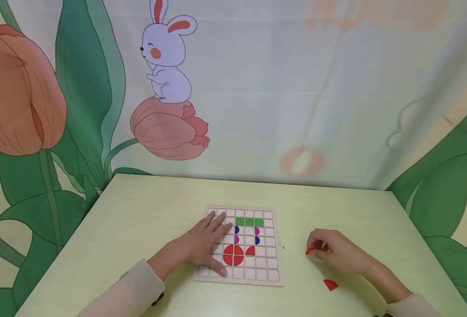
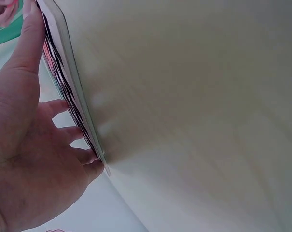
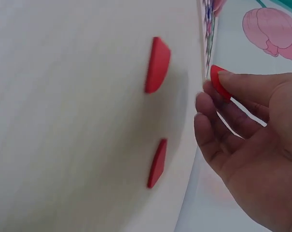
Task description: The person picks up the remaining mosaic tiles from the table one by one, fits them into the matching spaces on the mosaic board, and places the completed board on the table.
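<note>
**With right fingers [image 3: 240, 118], pinching a red quarter piece [image 1: 310, 250]; with left fingers [image 1: 216, 223], resting spread on the grid board [image 1: 260, 263]**

Holding the piece to the right of the board, well apart from it, low over the bench [image 1: 146, 202] or at it; cannot tell whether touching. Gripping nothing on the left side: pressing or resting straight fingers across the left part of the board, presumably to steady it.

Can see, already laid on the grid, a green row [image 1: 249, 222], blue half-discs [image 1: 237, 230] and magenta half-discs [image 1: 257, 231] below it, a complete red disc [image 1: 236, 252], and a lone red quarter [image 1: 251, 252] just right of that disc. Can also find two loose red pieces [image 3: 158, 65] [image 3: 157, 164] on the bench in the right wrist view, only one in the head view.

Seems to be partway through a second red disc, with one quarter set. Calls next, probably, for carrying the pinched piece leftward, turning a straight edge toward the lone quarter, and lowering into a neighbouring cell without nudging anything.
</note>
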Tool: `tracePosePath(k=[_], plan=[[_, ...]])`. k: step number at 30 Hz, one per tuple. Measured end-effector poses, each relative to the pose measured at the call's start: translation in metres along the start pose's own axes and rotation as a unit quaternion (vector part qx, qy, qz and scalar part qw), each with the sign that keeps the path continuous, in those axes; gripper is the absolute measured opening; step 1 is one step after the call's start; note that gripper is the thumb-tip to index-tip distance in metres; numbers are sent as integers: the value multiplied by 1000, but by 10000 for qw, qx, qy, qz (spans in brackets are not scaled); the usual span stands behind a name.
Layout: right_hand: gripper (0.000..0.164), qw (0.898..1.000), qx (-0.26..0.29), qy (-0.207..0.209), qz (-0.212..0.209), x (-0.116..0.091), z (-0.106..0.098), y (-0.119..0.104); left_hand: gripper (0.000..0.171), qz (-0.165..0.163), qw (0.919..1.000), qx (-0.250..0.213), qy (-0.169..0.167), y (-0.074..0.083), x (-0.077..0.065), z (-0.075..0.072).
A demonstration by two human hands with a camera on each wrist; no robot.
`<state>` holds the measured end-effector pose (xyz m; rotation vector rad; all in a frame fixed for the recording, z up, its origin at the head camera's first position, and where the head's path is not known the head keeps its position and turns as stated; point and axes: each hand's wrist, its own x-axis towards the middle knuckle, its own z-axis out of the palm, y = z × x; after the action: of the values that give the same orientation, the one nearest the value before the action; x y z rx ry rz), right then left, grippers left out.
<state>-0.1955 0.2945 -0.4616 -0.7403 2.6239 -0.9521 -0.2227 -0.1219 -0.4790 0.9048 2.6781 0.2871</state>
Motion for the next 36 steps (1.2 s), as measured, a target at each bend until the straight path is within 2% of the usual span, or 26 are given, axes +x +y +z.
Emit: tracePosePath(k=[12, 15, 22, 30, 36], plan=[[13, 9975, -123, 233, -649, 47, 11, -20, 130, 18, 10000, 41, 15, 1, -1, -1], [10, 9978, 7, 148, -646, 54, 15, -25, 129, 68, 10000, 40, 25, 1, -1, -2], [12, 9980, 100, 50, -619, 66, 26, -34, 128, 41, 10000, -1, -7, 1, -2, -2], [14, 9987, 141, 247, -426, 75, 40, -45, 129, -5, 10000, 45, 4, -1, 0, 2], [10, 9967, -170, 404, -677, 77, 45, -53, 129, 28, 10000, 32, 39, -2, 3, 2]])
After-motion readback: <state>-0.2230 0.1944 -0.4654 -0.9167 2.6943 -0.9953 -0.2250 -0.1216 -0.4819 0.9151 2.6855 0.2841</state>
